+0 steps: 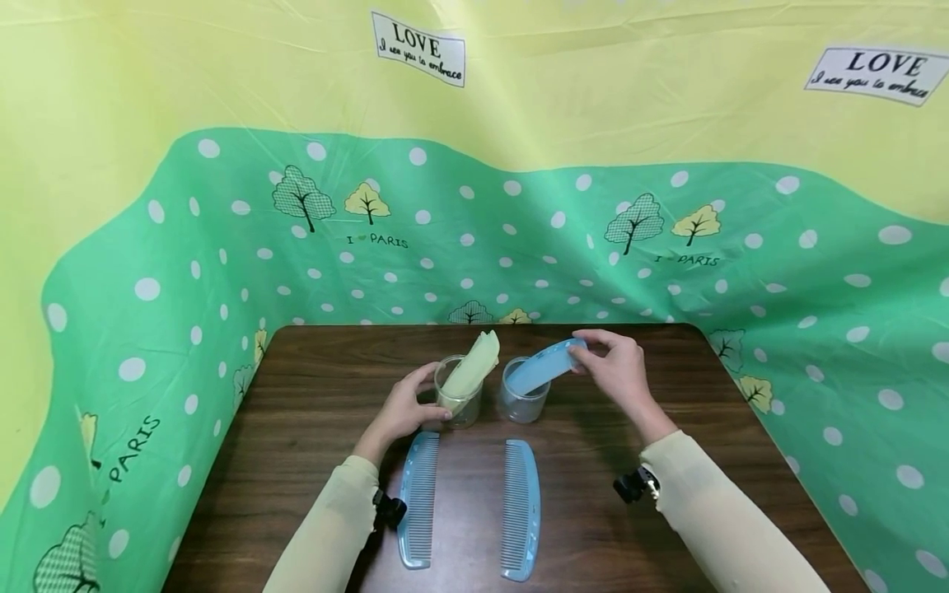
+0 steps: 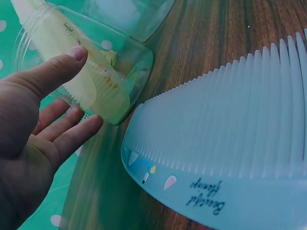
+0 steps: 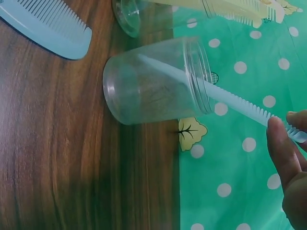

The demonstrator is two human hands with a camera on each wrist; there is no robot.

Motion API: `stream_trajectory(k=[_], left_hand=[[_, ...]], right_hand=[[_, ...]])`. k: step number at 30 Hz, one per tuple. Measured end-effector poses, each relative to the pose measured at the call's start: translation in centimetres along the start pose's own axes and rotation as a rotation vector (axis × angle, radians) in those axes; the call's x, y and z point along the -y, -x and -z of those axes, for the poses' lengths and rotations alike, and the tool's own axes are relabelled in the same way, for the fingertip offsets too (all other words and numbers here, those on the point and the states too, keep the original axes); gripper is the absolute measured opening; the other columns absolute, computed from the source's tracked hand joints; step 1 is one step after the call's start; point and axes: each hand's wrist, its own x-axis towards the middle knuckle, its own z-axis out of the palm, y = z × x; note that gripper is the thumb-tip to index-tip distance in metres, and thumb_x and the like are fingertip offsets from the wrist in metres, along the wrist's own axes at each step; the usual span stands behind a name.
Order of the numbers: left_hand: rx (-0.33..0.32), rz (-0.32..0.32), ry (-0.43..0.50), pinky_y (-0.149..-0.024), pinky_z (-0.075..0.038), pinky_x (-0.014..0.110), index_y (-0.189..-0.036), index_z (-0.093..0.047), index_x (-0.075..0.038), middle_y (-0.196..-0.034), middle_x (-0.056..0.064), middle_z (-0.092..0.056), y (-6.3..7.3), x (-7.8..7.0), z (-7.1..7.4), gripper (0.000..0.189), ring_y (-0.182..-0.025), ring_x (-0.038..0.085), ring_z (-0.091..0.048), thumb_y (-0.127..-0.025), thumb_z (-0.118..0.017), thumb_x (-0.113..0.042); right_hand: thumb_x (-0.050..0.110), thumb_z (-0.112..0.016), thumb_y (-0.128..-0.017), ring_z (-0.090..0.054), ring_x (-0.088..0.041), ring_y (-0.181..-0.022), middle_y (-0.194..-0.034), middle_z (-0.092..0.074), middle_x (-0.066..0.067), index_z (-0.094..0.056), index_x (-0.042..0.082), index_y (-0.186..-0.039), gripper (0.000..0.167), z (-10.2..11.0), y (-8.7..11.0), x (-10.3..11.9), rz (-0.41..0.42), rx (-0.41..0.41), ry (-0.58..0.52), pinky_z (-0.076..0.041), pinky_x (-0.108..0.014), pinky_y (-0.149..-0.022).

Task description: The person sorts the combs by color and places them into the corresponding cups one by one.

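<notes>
yellow combs (image 1: 474,366) are already tilted inside the left cup (image 1: 465,417); to their right, a blue comb (image 1: 544,367) leans only partway into the right cup (image 1: 525,408). nearer, a left loose comb (image 1: 419,502) and a right loose comb (image 1: 523,511) lie outside the cups on the desk (image 1: 319,428). the left hand (image 1: 404,403) curves its grip round the left cup; the right hand (image 1: 619,366) pinches the blue comb's upper end.

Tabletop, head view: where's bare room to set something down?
Free: tabletop between the two flat blue combs; between left sleeve and left edge; between right sleeve and right edge. Crowded: the clear cups, between left hand and right hand.
</notes>
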Motion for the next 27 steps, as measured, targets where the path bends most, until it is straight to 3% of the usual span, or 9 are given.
stream_trajectory(k=[8,16,21,27], left_hand=[[-0.012,0.0,-0.038,-0.106,-0.052,0.053,-0.152,-0.048,-0.018,-0.147,0.014,-0.057,-0.01,0.0,0.05,0.089,-0.133,0.032,-0.058,-0.076,-0.093,-0.014],[-0.009,-0.003,0.013,-0.098,-0.058,0.05,-0.153,-0.047,-0.014,-0.149,0.018,-0.054,0.14,-0.03,-0.26,0.088,-0.136,0.037,-0.054,-0.077,-0.091,-0.01],[-0.001,-0.03,0.054,-0.095,-0.06,0.046,-0.154,-0.046,-0.011,-0.15,0.019,-0.052,0.35,-0.04,-0.43,0.088,-0.138,0.041,-0.052,-0.078,-0.09,-0.007],[-0.014,-0.044,0.087,-0.103,-0.053,0.058,-0.154,-0.045,-0.01,-0.152,0.02,-0.048,0.66,0.1,-0.68,0.087,-0.138,0.043,-0.05,-0.079,-0.088,-0.004]], right_hand=[[0.015,-0.075,-0.096,-0.077,-0.032,-0.078,-0.108,-0.073,-0.023,-0.074,0.005,-0.122,0.028,-0.7,-0.04,-0.11,-0.039,0.021,-0.025,-0.063,-0.026,-0.063],[0.016,-0.075,-0.096,-0.076,-0.017,-0.072,-0.112,-0.073,-0.021,-0.072,0.006,-0.124,0.031,-1.0,0.21,-0.2,-0.084,0.045,-0.01,-0.063,-0.025,-0.063],[0.018,-0.075,-0.096,-0.077,-0.021,-0.077,-0.114,-0.071,-0.022,-0.071,0.005,-0.127,0.034,-0.98,0.43,-0.44,-0.11,0.057,-0.017,-0.063,-0.026,-0.066],[0.017,-0.076,-0.095,-0.077,-0.021,-0.086,-0.118,-0.067,-0.023,-0.068,0.005,-0.131,0.039,-0.88,0.6,-0.62,-0.116,0.099,-0.042,-0.065,-0.032,-0.073]])
